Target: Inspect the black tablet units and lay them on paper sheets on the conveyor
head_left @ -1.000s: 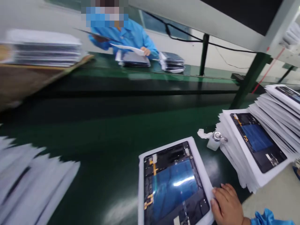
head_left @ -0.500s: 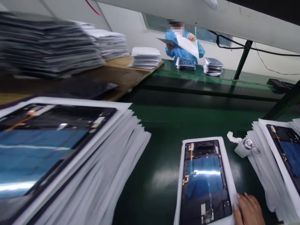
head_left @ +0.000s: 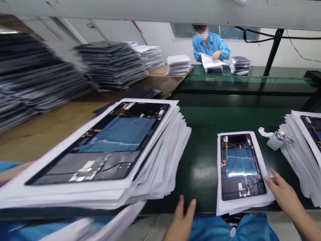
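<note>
Tablet panel [head_left: 240, 167] lies squarely on its white paper sheet [head_left: 240, 207], close to the front edge of the green desk [head_left: 198, 174]. The right hand [head_left: 283, 194] is open, its fingers [head_left: 269, 177] at the sheet's right edge by the panel's lower corner, gripping nothing. The left hand [head_left: 182, 217] is open and empty just off the front edge, fingers spread, apart from the sheet. The panel looks thin, stiff and fairly light, but its exposed flex strips and small boards seem fragile, and the glossy blue film may be slippery. The long frame edges, or the paper beneath, look like the safest places to take hold. Just right of the sheet stand a metal-capped bottle [head_left: 277, 142] and a crumpled tissue [head_left: 264, 132], then a stack of papered panels [head_left: 301, 174] at the desk's right end. A blurred, larger stack [head_left: 100, 147] fills the left foreground, with a bare forearm [head_left: 12, 170] at the frame's edge; whose it is, I cannot tell. Dark stacks [head_left: 110, 65] sit on a wooden desk [head_left: 50, 140] beyond, and at the far side a co-worker [head_left: 210, 45] handles a white sheet [head_left: 212, 61].
</note>
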Demonstrator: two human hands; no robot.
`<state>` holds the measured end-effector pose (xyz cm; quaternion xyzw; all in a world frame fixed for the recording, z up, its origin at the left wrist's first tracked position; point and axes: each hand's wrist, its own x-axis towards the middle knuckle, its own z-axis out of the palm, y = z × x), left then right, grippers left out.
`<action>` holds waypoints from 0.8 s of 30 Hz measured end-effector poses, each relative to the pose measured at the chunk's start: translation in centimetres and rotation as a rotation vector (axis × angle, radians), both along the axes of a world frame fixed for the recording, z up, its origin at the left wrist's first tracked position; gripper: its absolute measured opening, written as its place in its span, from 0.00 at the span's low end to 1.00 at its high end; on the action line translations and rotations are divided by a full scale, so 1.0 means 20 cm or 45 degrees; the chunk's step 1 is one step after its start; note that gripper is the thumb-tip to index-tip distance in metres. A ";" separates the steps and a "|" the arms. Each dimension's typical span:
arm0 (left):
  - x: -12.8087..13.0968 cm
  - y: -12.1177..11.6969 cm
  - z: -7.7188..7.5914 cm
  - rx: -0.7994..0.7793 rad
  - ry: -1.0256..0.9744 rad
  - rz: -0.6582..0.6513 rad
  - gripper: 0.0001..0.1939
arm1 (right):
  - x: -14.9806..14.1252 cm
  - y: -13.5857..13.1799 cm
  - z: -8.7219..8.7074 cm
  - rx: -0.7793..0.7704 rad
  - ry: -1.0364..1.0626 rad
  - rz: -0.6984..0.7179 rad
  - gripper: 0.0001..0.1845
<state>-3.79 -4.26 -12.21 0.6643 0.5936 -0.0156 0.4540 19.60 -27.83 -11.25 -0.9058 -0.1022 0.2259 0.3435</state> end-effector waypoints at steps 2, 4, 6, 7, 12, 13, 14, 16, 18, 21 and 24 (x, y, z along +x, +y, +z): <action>0.05 -0.06 0.09 -0.331 -0.063 -0.130 0.35 | 0.05 0.03 0.04 -0.025 0.119 0.014 0.32; 0.13 -0.09 0.17 -0.417 -0.190 -0.189 0.32 | 0.08 0.06 0.07 -0.049 0.175 0.057 0.25; 0.23 -0.09 0.21 -0.315 -0.361 -0.204 0.28 | 0.10 0.08 0.10 -0.094 0.175 0.090 0.21; 0.29 -0.09 0.22 -0.251 -0.436 -0.237 0.26 | 0.10 0.09 0.11 -0.128 0.157 0.099 0.21; 0.45 -0.11 0.17 -0.036 -0.421 -0.434 0.19 | 0.06 0.11 0.17 -0.262 -0.010 0.146 0.19; 0.46 -0.12 0.16 -0.023 -0.388 -0.433 0.18 | 0.06 0.12 0.18 -0.267 -0.036 0.140 0.18; 0.47 -0.12 0.15 -0.020 -0.369 -0.422 0.16 | 0.05 0.12 0.19 -0.262 -0.054 0.124 0.18; 0.47 -0.13 0.15 -0.034 -0.369 -0.392 0.15 | 0.04 0.12 0.21 -0.222 -0.051 0.065 0.18; 0.47 -0.13 0.16 -0.051 -0.377 -0.360 0.14 | 0.03 0.13 0.22 -0.124 0.011 -0.007 0.20; 0.46 -0.12 0.18 -0.049 -0.389 -0.326 0.14 | 0.00 0.16 0.22 0.108 0.204 -0.095 0.26; 0.46 -0.11 0.19 -0.048 -0.405 -0.296 0.13 | -0.04 0.20 0.23 0.343 0.431 -0.125 0.30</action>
